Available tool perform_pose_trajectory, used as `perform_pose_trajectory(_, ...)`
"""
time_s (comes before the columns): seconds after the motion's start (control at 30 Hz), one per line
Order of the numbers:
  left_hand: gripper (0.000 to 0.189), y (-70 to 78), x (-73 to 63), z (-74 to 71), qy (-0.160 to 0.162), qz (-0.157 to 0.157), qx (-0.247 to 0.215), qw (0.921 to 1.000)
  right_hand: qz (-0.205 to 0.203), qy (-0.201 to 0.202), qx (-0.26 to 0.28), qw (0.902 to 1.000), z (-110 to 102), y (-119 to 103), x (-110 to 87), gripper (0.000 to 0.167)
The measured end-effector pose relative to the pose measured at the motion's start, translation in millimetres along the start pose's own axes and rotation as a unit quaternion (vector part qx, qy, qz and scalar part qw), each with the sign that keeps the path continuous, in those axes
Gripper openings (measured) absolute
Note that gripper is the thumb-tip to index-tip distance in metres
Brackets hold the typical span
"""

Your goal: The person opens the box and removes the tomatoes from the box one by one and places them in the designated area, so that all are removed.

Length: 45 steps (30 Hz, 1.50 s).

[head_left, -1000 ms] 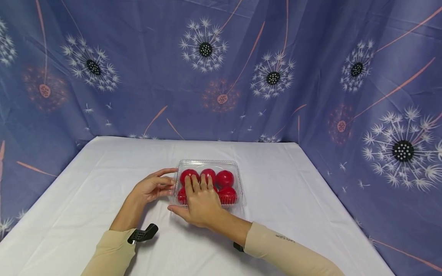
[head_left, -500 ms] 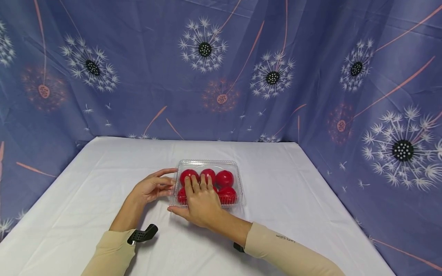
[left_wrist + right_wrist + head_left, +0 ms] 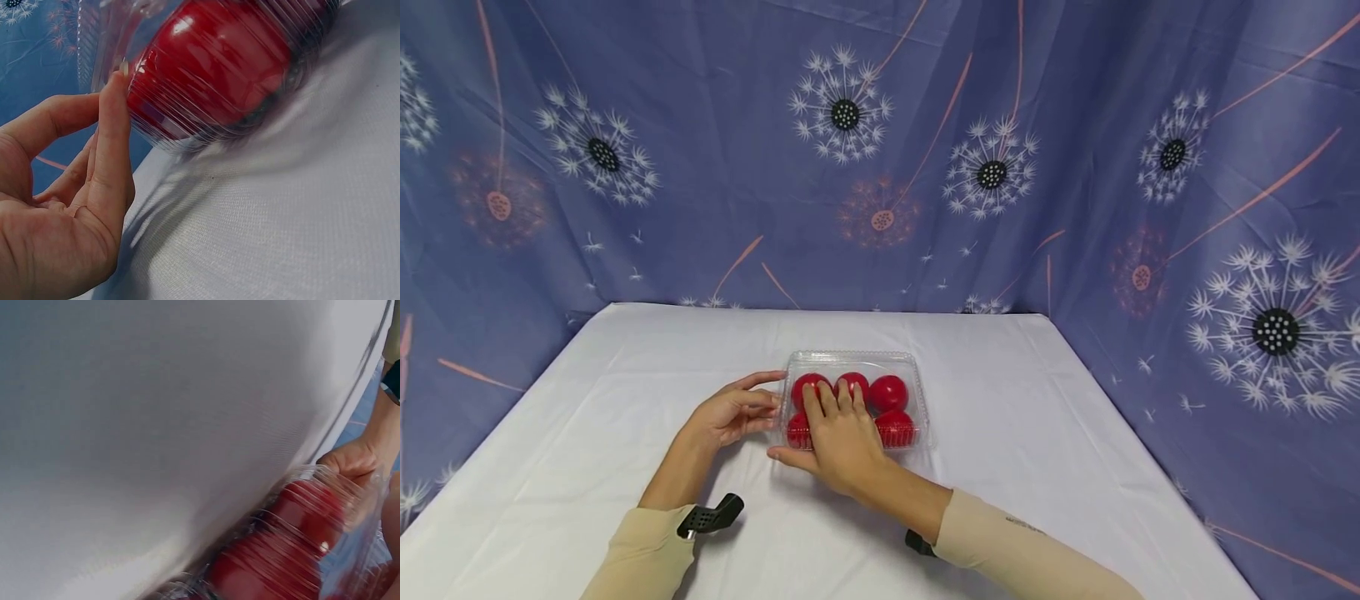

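Fingers (image 3: 830, 402) of the right hand (image 3: 850, 452) are spread a little and rest over a clear plastic box (image 3: 835, 358). The thumb sticks out past the near left corner. It is hard to tell if the tips touch clear plastic or the shiny red balls (image 3: 889, 392) under them.

The box sits near the middle of the table, on a white cloth (image 3: 1037, 458). Five of the red balls show: three in the back row and two in the front row, with the right hand over the gap between those two. The box has thin ridges on its side.

The left hand (image 3: 722, 415) is at the left side of the box. Its fingers are loose and a bit bent, and a fingertip touches the plastic.

Small dark writing (image 3: 1024, 524) is on the tan right sleeve (image 3: 1045, 554), but it is too blurry to read. The left sleeve (image 3: 640, 546) is tan too, with a black clip (image 3: 709, 518) at the wrist. Behind the table hangs a blue curtain (image 3: 737, 150) with white and pink dandelions.
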<state>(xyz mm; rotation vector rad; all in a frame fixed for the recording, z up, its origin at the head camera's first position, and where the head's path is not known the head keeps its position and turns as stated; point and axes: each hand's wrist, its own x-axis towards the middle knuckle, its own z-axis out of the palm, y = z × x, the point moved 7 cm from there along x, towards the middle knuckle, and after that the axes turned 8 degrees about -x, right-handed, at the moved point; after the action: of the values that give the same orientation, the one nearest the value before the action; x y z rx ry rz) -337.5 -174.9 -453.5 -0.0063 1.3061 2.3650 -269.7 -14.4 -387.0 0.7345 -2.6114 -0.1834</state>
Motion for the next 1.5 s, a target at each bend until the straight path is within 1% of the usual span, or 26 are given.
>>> perform_pose_trajectory(0.1, 0.037, -0.4, -0.6, -0.1, 0.0, 0.001, 0.004, 1.0, 0.0, -0.012, -0.001, 0.9999, 1, 0, -0.4, 0.098)
perform_pose_trajectory(0.3, 0.038, -1.0, 0.6, -0.7, -0.004, 0.001, 0.001, 1.0, -0.004, -0.063, -0.014, 0.9979, 1, 1, 1.0, 0.112)
perform_pose_trajectory(0.4, 0.038, -0.8, 0.7, -0.9, -0.005, 0.001, -0.001, 1.0, -0.012, -0.072, 0.001, 0.9974, -2, 4, 0.4, 0.112)
perform_pose_trajectory(0.5, 0.037, -0.5, 1.1, -0.6, -0.003, 0.0, -0.002, 1.0, -0.016, -0.079, 0.03, 0.9963, -5, 10, -1.1, 0.111)
perform_pose_trajectory(0.67, 0.038, -0.8, 2.4, -1.2, 0.007, -0.001, -0.002, 1.0, -0.015, -0.093, 0.075, 0.9927, -8, 25, -5.2, 0.111)
perform_pose_trajectory(0.9, 0.036, -0.9, 0.7, -2.3, 0.022, -0.005, 0.003, 0.9997, -0.004, -0.09, 0.133, 0.987, -11, 52, -15.3, 0.121)
perform_pose_trajectory(1.13, 0.037, -0.1, 1.8, 0.1, 0.012, -0.001, 0.004, 0.9999, 0.019, -0.096, 0.14, 0.9853, -14, 76, -24.9, 0.127)
perform_pose_trajectory(1.33, 0.039, -0.6, 1.4, 0.0, 0.011, 0.0, 0.004, 0.9999, 0.028, -0.064, 0.149, 0.9864, -15, 88, -29.0, 0.132)
perform_pose_trajectory(1.4, 0.039, -0.5, 0.9, 0.4, 0.005, 0.002, 0.003, 1.0, 0.035, -0.059, 0.149, 0.9865, -15, 91, -29.8, 0.133)
perform_pose_trajectory(1.5, 0.038, -0.4, -0.2, 1.1, -0.006, 0.005, -0.003, 1.0, 0.046, -0.052, 0.152, 0.9859, -17, 97, -30.6, 0.129)
